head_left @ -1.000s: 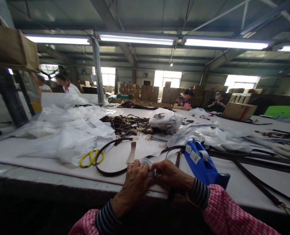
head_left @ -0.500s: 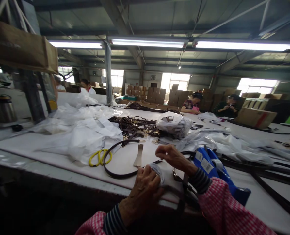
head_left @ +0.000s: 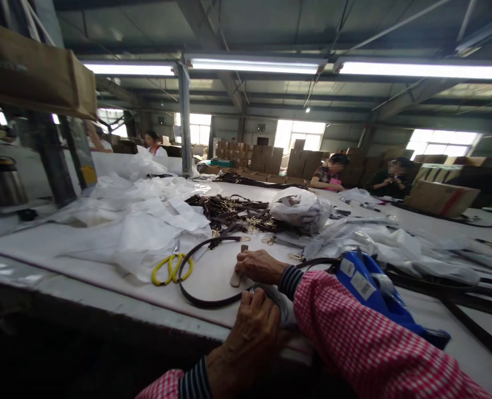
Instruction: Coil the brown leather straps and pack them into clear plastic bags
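Note:
My right hand (head_left: pixel 261 267) is at the small grey-beige strip (head_left: pixel 236 279) on the table, its fingers closed over the strip's middle. Nearer to me, my left hand (head_left: pixel 252 324) is curled against a pale, shiny plastic-looking bundle (head_left: pixel 282 310); its fingertips are partly hidden. A dark brown strap (head_left: pixel 185 288) with a metal clip curves across the tabletop to the left of both hands. Yellow-handled scissors (head_left: pixel 173 270) lie beside that strap. To the right, past my right forearm, rests a blue tape dispenser (head_left: pixel 360 280) with white labels.
A heap of dark straps with gold clips (head_left: pixel 237 213) lies mid-table. White plastic sheets (head_left: pixel 146 233) spread at left, and a filled clear bag (head_left: pixel 300 210) sits behind my hands. Long dark straps (head_left: pixel 474 327) run along the right. Two people sit across the table, near a cardboard box (head_left: pixel 442 198).
My right hand has moved left and down from above the table onto the grey-beige strip. My left hand stays at the pale bundle. The view has shifted slightly.

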Action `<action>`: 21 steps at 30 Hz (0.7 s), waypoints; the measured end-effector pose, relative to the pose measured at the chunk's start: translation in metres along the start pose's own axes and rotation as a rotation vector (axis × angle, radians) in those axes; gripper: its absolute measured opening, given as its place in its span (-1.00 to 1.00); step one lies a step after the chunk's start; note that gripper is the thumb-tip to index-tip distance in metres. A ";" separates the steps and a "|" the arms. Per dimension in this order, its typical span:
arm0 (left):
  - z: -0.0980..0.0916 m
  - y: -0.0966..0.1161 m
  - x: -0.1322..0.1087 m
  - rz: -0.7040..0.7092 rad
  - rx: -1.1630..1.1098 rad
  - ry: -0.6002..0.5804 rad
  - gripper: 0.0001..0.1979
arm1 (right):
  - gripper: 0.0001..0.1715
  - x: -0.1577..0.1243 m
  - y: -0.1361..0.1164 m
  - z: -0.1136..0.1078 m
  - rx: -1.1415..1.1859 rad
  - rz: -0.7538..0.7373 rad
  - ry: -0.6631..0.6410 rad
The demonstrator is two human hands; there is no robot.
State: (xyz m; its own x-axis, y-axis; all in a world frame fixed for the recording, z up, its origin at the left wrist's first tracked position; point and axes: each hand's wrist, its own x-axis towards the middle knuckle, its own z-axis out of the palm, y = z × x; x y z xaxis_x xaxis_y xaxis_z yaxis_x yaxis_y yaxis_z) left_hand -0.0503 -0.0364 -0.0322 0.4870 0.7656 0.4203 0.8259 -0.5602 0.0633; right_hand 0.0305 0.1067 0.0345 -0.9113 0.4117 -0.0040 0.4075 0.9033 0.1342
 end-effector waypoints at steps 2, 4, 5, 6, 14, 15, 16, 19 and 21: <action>-0.002 -0.001 0.002 -0.010 -0.016 -0.017 -0.79 | -0.79 0.000 0.000 -0.005 -0.017 -0.014 -0.024; 0.000 -0.003 0.003 -0.014 -0.034 -0.022 -0.78 | -0.77 0.002 0.000 -0.009 -0.032 -0.036 -0.046; 0.002 -0.004 0.002 -0.012 -0.039 -0.023 -0.78 | -0.77 0.003 -0.001 -0.011 -0.041 -0.049 -0.053; 0.005 -0.005 0.002 -0.008 -0.041 -0.023 -0.78 | -0.79 0.006 -0.003 -0.012 -0.053 -0.063 -0.059; -0.003 -0.011 -0.005 -0.016 -0.167 -0.035 -0.71 | -0.76 0.022 -0.013 -0.008 -0.077 -0.078 -0.058; -0.005 -0.011 -0.006 -0.015 -0.197 -0.036 -0.71 | -0.76 0.020 -0.012 -0.007 -0.066 -0.053 -0.053; -0.007 -0.012 -0.006 -0.015 -0.221 -0.036 -0.71 | -0.77 0.019 -0.010 -0.006 -0.052 -0.024 -0.047; -0.007 -0.014 -0.008 -0.028 -0.259 -0.022 -0.68 | -0.78 0.014 -0.002 -0.002 0.011 0.070 -0.025; -0.007 -0.016 -0.008 -0.040 -0.274 -0.014 -0.72 | -0.76 0.014 0.002 0.001 0.071 0.121 -0.006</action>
State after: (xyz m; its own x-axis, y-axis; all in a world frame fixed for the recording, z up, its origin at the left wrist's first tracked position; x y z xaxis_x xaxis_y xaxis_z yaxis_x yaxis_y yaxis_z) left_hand -0.0692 -0.0360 -0.0301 0.4609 0.7923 0.3999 0.7379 -0.5924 0.3234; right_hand 0.0182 0.1145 0.0333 -0.8549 0.5188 0.0020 0.5178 0.8531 0.0639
